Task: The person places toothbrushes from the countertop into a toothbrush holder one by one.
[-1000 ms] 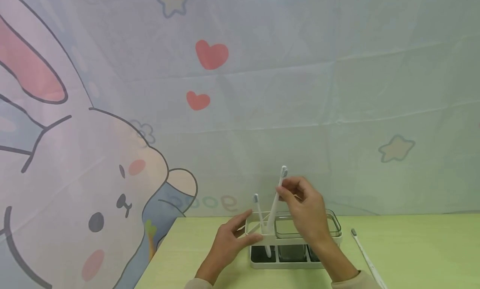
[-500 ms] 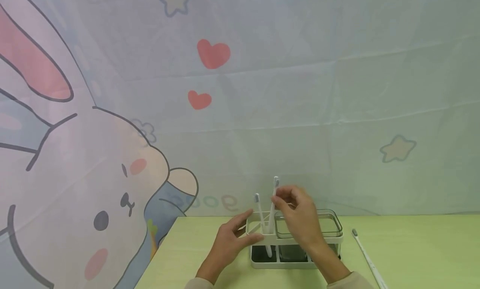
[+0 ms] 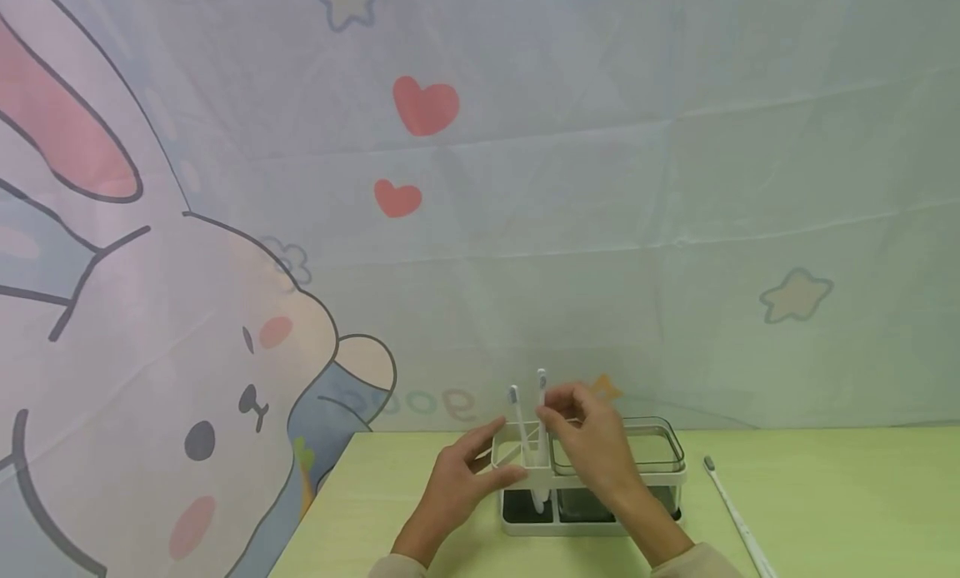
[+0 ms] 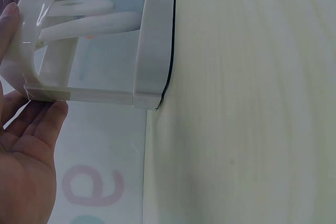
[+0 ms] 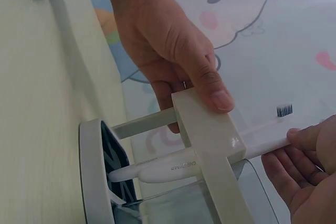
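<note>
- In holder (image 3: 600,478) at table's (image 3: 825,511) 6 o'clock: right hand (image 3: 592,445) pinching upright toothbrush (image 3: 541,395).
- Left hand (image 3: 457,486) gripping holder's 9 o'clock end, thumb curled over rim.
- Spare toothbrush (image 3: 738,520) flat at 3 o'clock.

Light green table (image 3: 825,511) is carrying a white toothbrush holder (image 3: 592,524) near its back edge, standing upright; a single white toothbrush (image 3: 735,515) is lying flat on the tabletop, well apart to the holder's right.
</note>
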`<state>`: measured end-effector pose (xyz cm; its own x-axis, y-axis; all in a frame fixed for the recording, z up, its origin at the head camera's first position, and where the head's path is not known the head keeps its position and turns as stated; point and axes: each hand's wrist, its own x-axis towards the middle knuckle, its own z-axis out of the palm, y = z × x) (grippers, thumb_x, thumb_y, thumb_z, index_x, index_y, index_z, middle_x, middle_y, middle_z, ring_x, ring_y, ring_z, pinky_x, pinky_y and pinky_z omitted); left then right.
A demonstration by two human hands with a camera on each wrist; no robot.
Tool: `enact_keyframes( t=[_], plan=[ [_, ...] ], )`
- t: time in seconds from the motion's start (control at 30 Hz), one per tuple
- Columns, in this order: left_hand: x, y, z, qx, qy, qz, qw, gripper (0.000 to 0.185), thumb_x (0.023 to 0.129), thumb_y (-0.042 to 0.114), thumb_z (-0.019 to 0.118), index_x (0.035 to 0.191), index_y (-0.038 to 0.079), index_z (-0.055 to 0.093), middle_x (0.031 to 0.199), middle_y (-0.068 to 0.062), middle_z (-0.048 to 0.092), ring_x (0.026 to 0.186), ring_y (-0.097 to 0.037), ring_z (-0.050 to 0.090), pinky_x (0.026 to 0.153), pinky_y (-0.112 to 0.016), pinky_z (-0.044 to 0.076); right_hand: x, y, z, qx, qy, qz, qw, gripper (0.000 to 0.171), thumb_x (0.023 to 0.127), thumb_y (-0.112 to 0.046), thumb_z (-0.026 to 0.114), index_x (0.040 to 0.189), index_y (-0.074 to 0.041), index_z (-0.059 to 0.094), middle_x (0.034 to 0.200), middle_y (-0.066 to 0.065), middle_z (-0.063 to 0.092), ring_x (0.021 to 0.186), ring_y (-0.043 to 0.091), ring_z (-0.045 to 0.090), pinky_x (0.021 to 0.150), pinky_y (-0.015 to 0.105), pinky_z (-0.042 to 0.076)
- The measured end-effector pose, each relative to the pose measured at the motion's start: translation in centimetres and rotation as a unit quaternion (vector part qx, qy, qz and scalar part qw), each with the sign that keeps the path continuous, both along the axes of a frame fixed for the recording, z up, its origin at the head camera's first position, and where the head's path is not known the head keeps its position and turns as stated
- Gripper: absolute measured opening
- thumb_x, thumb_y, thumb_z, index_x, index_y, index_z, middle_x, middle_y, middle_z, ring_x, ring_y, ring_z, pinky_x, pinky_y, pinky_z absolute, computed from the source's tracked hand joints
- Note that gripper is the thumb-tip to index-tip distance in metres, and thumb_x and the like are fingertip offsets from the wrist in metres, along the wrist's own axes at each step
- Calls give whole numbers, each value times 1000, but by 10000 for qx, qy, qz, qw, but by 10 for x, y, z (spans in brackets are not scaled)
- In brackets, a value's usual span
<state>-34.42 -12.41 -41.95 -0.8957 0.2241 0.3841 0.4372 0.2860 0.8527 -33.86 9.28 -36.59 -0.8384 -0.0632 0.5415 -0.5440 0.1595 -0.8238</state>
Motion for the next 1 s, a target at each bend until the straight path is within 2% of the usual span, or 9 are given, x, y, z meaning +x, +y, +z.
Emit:
enact_keyframes(
  t=[0.27, 0.53, 1.0],
  plan=[
    [0, 0, -1, 22, 9, -11, 10000, 74, 92, 24, 87, 154, 0, 53, 153, -19, 56, 141, -35, 54, 112, -36, 50, -4, -1, -5, 98, -12, 38, 9999, 15, 95, -1, 79, 108, 0, 71, 99, 4, 72, 93, 18, 69, 89, 32, 63],
    [-1, 0, -2, 93, 19, -44, 9999, 73, 92, 24, 87, 154, 3, 54, 153, -18, 56, 140, -34, 55, 112, -36, 51, -7, -2, -10, 276, 55, -9, 9996, 17, 92, 6, 79, 106, 3, 70, 98, 6, 71, 91, 19, 69, 85, 30, 63],
    [-1, 0, -2, 30, 10, -15, 10000, 73, 93, 25, 87, 155, 4, 54, 154, -18, 55, 141, -35, 54, 113, -36, 50, -6, 1, -10, 596, -105, -110, 9981, 18, 94, 3, 78, 110, 3, 70, 101, 5, 70, 95, 19, 68, 89, 35, 62]
  ],
)
